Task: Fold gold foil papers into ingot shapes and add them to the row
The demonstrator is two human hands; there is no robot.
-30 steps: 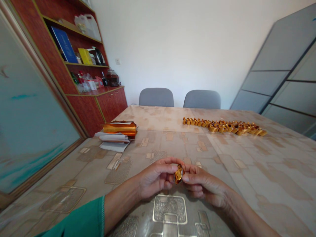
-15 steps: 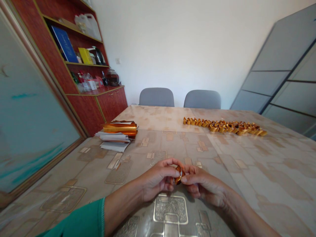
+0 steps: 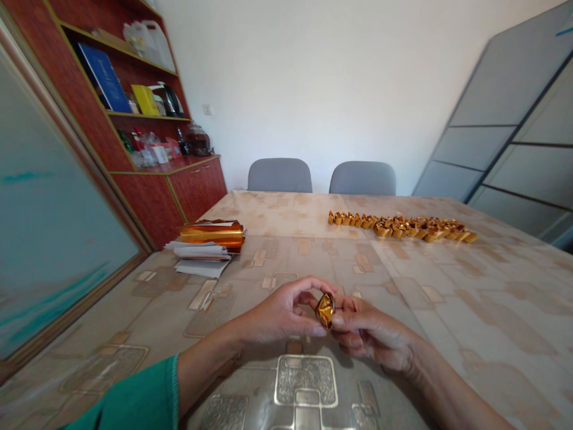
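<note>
Between my hands, just above the table, is a small folded gold foil paper ingot [image 3: 326,309], its shiny hollow side facing me. My left hand [image 3: 293,312] curves around its left side, with the index finger at the top and the thumb at the bottom edge. My right hand [image 3: 364,328] pinches its right side between thumb and fingers. Farther back on the right, several finished gold foil pieces [image 3: 403,227] stand in close rows. A stack of gold foil sheets [image 3: 212,235] lies at the left, with white-backed papers [image 3: 201,258] in front of it.
A patterned cloth covers the table [image 3: 250,382]. Two grey chairs [image 3: 280,175] stand behind its far edge, against the white wall. A red wooden cabinet [image 3: 197,185] with bottles and boxes is at the left, beside a sliding glass door [image 3: 58,203].
My left thumb has moved from the front of the foil piece down to its lower edge. The piece has opened wider and its gold hollow now shows. The view has shifted slightly.
</note>
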